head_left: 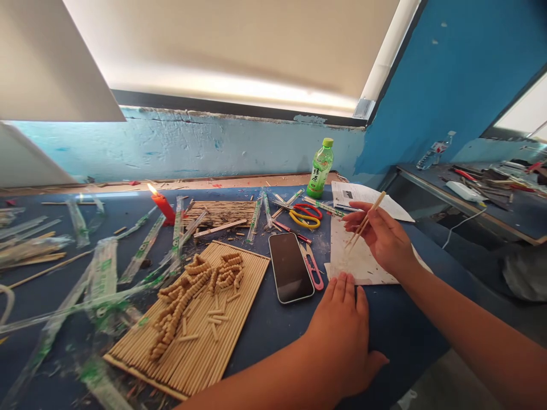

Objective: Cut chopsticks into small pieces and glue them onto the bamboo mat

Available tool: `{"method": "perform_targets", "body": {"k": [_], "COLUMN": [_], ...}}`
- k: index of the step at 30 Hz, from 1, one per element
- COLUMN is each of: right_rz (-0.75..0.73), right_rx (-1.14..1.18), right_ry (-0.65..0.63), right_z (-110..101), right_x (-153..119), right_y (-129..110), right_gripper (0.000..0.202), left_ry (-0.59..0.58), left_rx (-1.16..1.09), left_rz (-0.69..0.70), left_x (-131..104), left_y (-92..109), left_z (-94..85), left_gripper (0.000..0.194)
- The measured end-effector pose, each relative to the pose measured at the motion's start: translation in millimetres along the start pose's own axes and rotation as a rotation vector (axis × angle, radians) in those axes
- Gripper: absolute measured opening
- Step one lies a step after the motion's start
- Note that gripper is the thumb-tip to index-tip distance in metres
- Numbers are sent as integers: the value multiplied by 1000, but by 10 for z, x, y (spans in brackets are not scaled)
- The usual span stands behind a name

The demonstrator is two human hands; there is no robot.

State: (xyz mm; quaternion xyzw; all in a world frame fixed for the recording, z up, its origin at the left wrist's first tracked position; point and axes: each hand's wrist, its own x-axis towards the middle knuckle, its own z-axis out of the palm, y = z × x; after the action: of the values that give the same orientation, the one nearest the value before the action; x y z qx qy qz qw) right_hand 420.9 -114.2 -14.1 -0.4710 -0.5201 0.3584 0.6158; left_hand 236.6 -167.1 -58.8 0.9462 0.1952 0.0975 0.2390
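My right hand (387,236) grips a pair of thin wooden sticks (363,223), their lower ends over a whitish sheet (356,263) on the blue table. Palm down, my left hand (342,330) lies flat with its fingertips on the sheet's near edge and the thumb apart. Just left of it are a black-screened phone (290,267) and pink-handled snips (315,270). Farther left, a mat of wooden sticks (213,353) bears ridged wooden pieces (175,307) and several short stick pieces (216,319).
A lit red candle (164,206) stands at the back left among plastic wrappers (102,273). Behind the phone are scissors (305,216) and a green bottle (320,168). Printed paper (371,199) lies at the back right. Another cluttered table (504,210) stands at the right.
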Motion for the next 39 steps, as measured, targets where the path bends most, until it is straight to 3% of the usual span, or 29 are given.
{"method": "perform_targets", "body": {"k": [13, 20, 31, 39], "right_rz": [-76, -40, -19, 65], "right_rx": [102, 141, 28, -92], "right_ry": [49, 57, -38, -60], "right_z": [44, 17, 109, -193], "right_x": [113, 185, 142, 57], "right_y": [-9, 25, 78, -24], "right_gripper": [18, 49, 52, 48], "left_ry": [-9, 23, -7, 22], "left_rx": [-3, -30, -36, -22], "left_rz": [2, 2, -13, -10], "left_x": [-9, -11, 1, -5], "left_y": [3, -16, -8, -19], "left_z": [-23, 7, -27, 14], "left_gripper": [90, 91, 92, 93]}}
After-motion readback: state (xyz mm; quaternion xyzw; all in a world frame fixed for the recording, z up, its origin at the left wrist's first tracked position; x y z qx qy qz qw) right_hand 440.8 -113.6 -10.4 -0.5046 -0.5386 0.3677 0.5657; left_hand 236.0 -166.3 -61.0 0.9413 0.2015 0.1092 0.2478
